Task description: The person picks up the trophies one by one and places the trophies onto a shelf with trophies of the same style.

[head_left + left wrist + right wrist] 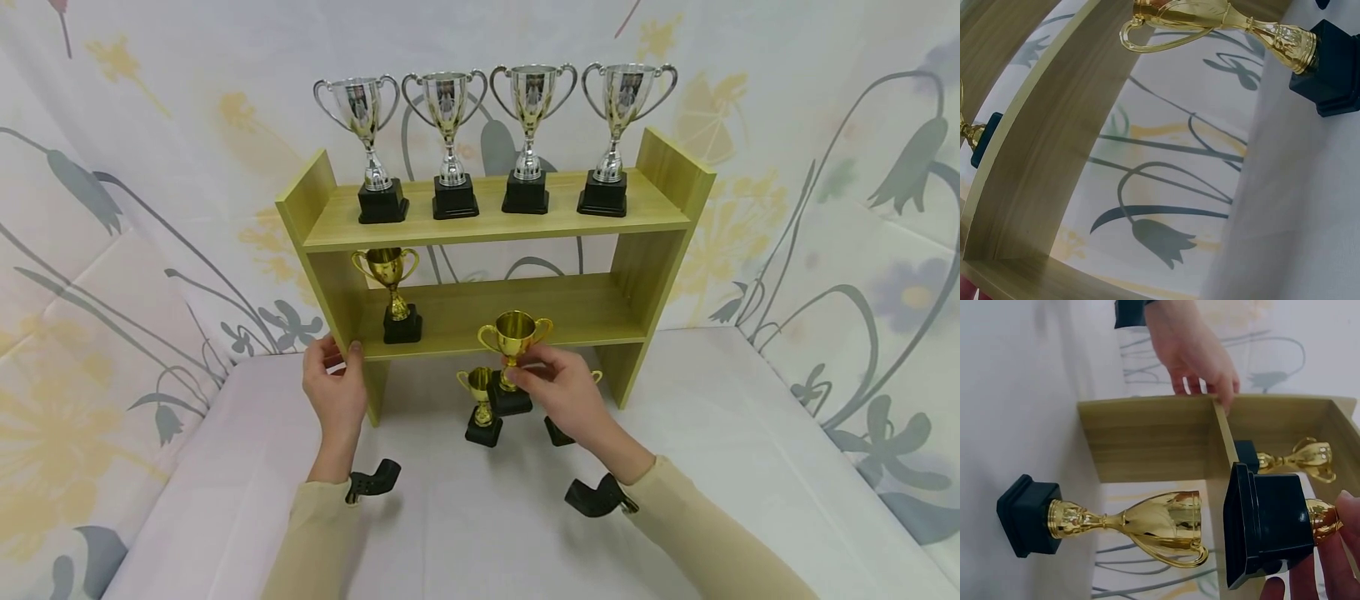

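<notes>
Gold trophy (515, 335) hangs in the right hand (566, 390), roughly upright, its cup above the fingertips and its black base directly below them. Right thumb and fingers pinch the narrow stem just over the base, the gap between them closed down to about the stem's thickness. Probable reason: the stem gives a thin, secure purchase while handles and base underside are left free. Base sits in front of the shelf unit (498, 304), near the lip of its middle board; whether it touches that edge cannot be told. Left hand (337, 393) grips the unit's left side panel — thumb on the front edge near the middle board, other fingers bent against the outer face — presumably to steady it. Just right of the left fingers and above them, a second gold trophy (397, 305) stands upright on the middle board, close to the panel. Below and left of the right fingers, a third gold trophy (483, 410) stands on the table (480, 533); to their right, a fourth gold trophy (558, 432) is mostly hidden behind the hand. Well above both sets of fingers, four silver trophies (528, 162) stand spaced in a row on the top board — handles apart, likely set so none knock together.
</notes>
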`<state>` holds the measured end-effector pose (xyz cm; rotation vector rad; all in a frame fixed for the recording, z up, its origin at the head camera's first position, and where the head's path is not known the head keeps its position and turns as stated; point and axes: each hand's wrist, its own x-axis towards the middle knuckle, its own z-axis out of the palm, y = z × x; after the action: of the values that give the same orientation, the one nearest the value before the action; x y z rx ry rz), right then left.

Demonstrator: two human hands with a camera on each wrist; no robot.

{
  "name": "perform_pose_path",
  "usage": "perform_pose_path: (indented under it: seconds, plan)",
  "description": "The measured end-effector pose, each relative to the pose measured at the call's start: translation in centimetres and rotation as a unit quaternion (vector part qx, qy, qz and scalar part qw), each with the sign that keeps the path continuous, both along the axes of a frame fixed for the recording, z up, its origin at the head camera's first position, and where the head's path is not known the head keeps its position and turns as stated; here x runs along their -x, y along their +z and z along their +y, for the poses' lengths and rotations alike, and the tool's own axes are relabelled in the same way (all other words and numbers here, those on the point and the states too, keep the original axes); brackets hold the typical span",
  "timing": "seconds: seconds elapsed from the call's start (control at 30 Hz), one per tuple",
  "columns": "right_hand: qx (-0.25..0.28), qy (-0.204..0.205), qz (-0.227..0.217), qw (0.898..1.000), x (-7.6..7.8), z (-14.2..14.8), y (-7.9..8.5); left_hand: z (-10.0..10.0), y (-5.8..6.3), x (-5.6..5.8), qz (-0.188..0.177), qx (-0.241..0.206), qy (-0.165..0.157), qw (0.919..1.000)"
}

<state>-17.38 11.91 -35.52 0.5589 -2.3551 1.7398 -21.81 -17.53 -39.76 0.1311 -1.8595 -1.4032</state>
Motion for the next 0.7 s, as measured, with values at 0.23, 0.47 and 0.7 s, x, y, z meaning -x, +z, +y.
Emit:
perform_pose_path:
  seconds: [0.23, 0.47, 0.7]
  plan:
    - [0.001, 0.000, -0.002, 1.000, 0.5, -0.2, 0.3, 0.0, 0.0, 0.0, 0.001, -0.003, -0.001, 1.0000]
    - [0.003, 0.004, -0.009, 1.000, 0.9, -0.4, 0.8, 0.1, 0.0, 0.0, 0.002, 0.001, 0.002, 1.0000]
    - [0.002, 0.006, -0.009, 1.000, 1.2, -0.8, 1.3, 0.1, 0.0, 0.0, 0.000, -0.003, 0.004, 1.0000]
